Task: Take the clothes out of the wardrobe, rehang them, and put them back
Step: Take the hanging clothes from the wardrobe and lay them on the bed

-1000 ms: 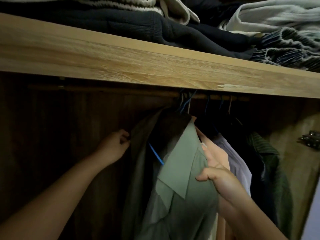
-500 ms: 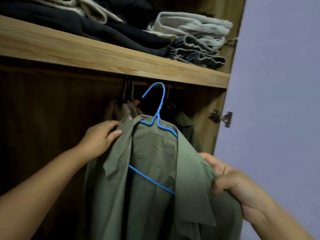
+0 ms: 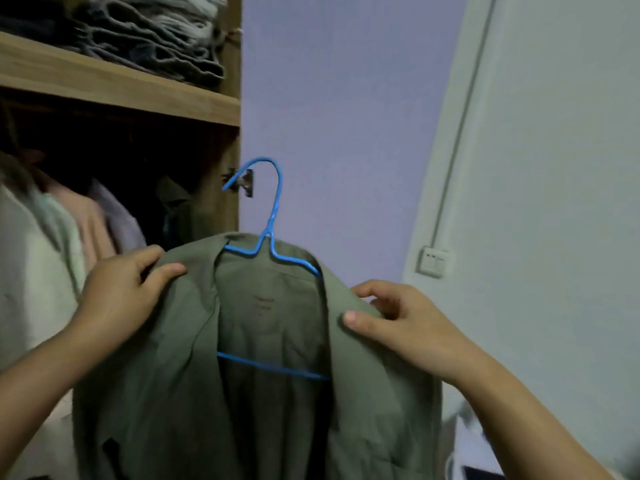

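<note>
Beside the open wardrobe [image 3: 228,140], the green shirt [image 3: 270,358] on its blue wire hanger [image 3: 273,216] is out, the left hand [image 3: 117,296] and right hand [image 3: 405,327] each pinching a shoulder, so the removal step seems done and rehanging calls for slipping the shirt off the hanger.

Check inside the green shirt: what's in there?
Inside the green shirt a blue hanger shows: hook, neck and part of its bottom bar. Its shoulder arms and bar ends are covered by fabric.
</note>
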